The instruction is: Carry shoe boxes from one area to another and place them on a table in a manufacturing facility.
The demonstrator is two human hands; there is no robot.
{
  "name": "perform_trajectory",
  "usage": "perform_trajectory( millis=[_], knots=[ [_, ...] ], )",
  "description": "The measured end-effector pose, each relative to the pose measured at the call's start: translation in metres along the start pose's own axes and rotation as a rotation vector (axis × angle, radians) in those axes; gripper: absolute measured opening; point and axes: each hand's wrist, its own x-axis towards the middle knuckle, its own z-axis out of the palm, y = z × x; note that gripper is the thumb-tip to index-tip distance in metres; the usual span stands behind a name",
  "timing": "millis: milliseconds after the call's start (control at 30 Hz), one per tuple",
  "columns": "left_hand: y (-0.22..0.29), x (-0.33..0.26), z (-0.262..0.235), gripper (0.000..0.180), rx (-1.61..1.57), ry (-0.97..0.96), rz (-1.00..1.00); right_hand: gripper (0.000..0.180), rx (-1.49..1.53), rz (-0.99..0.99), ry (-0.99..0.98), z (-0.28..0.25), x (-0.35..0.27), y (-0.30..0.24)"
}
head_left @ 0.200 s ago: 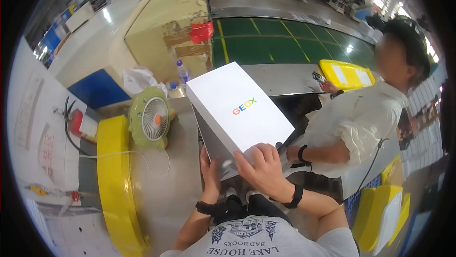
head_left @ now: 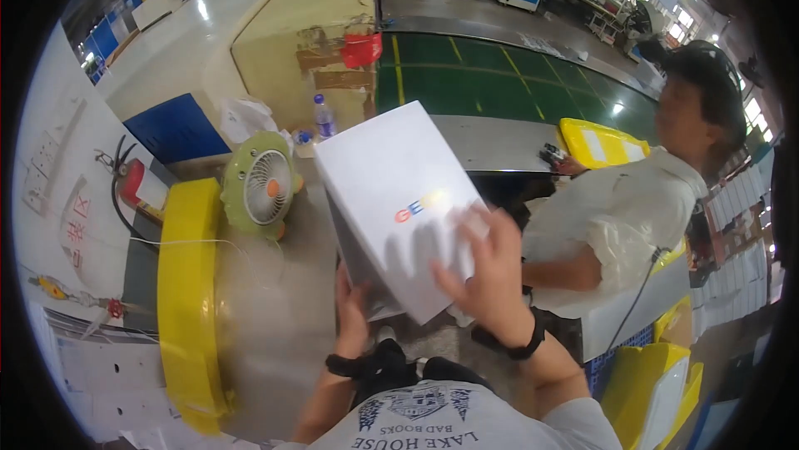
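Note:
A shoebox with a white lid (head_left: 391, 167) and darker grey lower sides is tilted in front of me, with coloured lettering on its top. My left hand (head_left: 351, 313) holds its lower left side near the bottom, the thumb on the wall and the other fingers partly hidden. Over the right part of the lid is my right hand (head_left: 491, 271), its fingers spread and slightly blurred. Whether those fingertips touch the lid I cannot tell.
Left of the box, a green fan (head_left: 262, 183) stands on the metal table (head_left: 275, 317) by a yellow padded block (head_left: 190, 300). Behind are a bottle (head_left: 323, 117) and a green conveyor belt (head_left: 466, 75). A co-worker (head_left: 607, 208) stands close on the right, near yellow wrapped pieces (head_left: 603, 144).
My right hand has left the lid's near corner and moved up over its top, fingers spreading. The box has shifted slightly left, and the left hand still holds it.

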Motion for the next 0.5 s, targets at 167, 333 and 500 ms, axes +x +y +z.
perform_trajectory(
  millis=[167, 333, 500],
  knots=[
    [-0.004, -0.062, -0.013, 0.062, 0.033, -0.090, -0.038, 0.083, 0.990, 0.642, -0.436, 0.000, -0.052, 0.082],
    [-0.034, -0.132, -0.043, 0.062, 0.157, -0.065, 0.026, 0.080, 1.152, 0.659, -0.544, 0.017, -0.145, 0.055],
    [-0.039, -0.203, -0.059, 0.069, 0.713, -0.028, 0.107, 0.082, 1.058, 0.694, -0.727, -0.007, -0.175, 0.019]
  ],
)
